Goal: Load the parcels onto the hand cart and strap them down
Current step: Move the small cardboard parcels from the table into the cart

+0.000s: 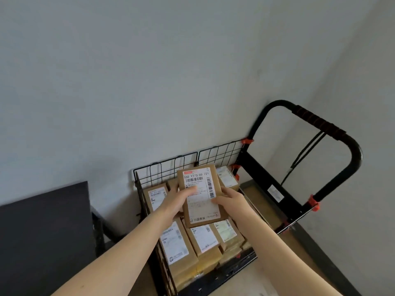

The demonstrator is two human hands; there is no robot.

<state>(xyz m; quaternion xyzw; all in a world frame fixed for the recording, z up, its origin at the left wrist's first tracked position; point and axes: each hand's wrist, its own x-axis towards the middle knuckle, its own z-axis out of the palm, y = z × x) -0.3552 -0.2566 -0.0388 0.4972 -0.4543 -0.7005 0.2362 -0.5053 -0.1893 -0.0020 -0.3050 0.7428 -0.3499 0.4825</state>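
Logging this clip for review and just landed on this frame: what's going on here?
A person holds one labelled parcel in both hands, left hand and right hand, above a hand cart parked against the wall. The cart's wire-mesh basket already holds several stacked brown parcels. Loading is under way. No strap over the load can be seen.

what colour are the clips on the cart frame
Orange-red clips on the black cart frame, head view.
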